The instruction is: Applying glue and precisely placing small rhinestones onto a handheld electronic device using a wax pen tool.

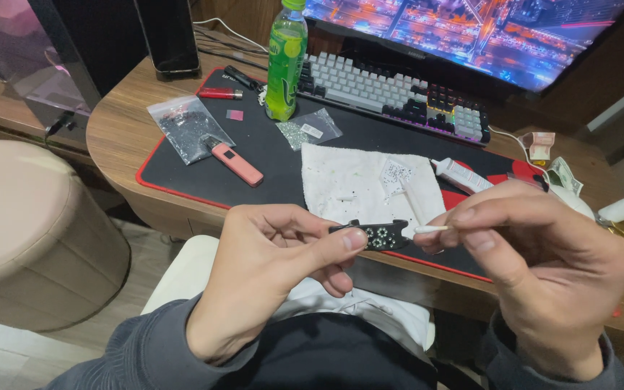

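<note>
Several small gems already sit in flower-like clusters on the right part of the black piece (378,235) we pinch in our left hand (269,278) just in front of the desk edge, while its left part looks bare, so we judge the work partly done. Our right hand (543,267) grips a thin white stick (431,229), tip touching the piece from 3 o'clock. More loose gems (396,172) lie on the white cloth (348,180) at 12 o'clock.
</note>
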